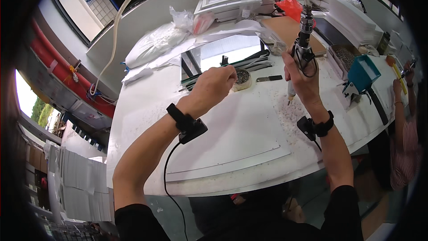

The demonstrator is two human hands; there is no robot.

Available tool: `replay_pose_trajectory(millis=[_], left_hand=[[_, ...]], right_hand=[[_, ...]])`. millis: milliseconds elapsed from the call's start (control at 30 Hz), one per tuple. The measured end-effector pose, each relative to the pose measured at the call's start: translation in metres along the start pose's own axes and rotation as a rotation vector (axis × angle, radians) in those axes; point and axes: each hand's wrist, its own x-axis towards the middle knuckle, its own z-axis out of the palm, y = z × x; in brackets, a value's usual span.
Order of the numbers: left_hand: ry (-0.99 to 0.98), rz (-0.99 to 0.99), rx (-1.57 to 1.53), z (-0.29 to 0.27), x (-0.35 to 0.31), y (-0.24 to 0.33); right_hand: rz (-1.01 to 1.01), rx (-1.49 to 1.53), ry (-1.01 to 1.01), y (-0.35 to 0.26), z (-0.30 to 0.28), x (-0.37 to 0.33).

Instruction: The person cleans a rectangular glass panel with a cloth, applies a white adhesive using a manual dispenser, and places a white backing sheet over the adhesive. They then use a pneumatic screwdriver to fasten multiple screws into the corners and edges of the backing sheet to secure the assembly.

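Note:
My left hand (217,83) reaches to a small round container of screws (243,78) on the white table (147,107), its fingers curled at the rim; whether they pinch a screw is hidden. My right hand (303,79) grips an air-powered screwdriver (301,52) upright, its tip pointing down near the table and its hose running up out of view. A flat white sheet panel (240,138) lies in front of me. Both wrists wear black bands with small devices.
Dark metal strips (249,64) lie behind the screw container. A teal box (362,74) and a tray of screws (344,56) stand at right. White bags (154,42), framed panels (232,1) and papers lie at the back. Another person's arm (401,102) is at far right.

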Motion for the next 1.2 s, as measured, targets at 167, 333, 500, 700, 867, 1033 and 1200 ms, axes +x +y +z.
replay_pose_trajectory(millis=[167, 333, 500, 700, 867, 1033, 1200], left_hand=[[-0.074, 0.008, 0.160, 0.059, 0.055, -0.038], [-0.052, 0.037, 0.075, 0.079, 0.067, -0.045], [-0.105, -0.049, 0.080, 0.087, 0.074, -0.039], [-0.109, -0.038, 0.140, 0.082, 0.075, -0.033], [-0.068, -0.026, 0.120, 0.082, 0.072, -0.039], [-0.036, -0.034, 0.074, 0.079, 0.073, -0.045], [-0.039, -0.005, -0.048, 0.058, 0.054, -0.016]], right_hand=[[0.130, 0.082, 0.026, 0.016, -0.012, -0.002], [0.144, 0.135, 0.031, 0.028, -0.023, 0.003], [0.120, 0.126, 0.009, 0.020, -0.018, -0.002], [0.098, 0.109, -0.020, 0.021, -0.020, -0.002], [0.101, 0.113, -0.015, 0.025, -0.021, -0.001], [0.091, 0.095, -0.022, 0.022, -0.018, -0.003], [0.081, 0.075, -0.015, 0.024, -0.022, -0.002]])
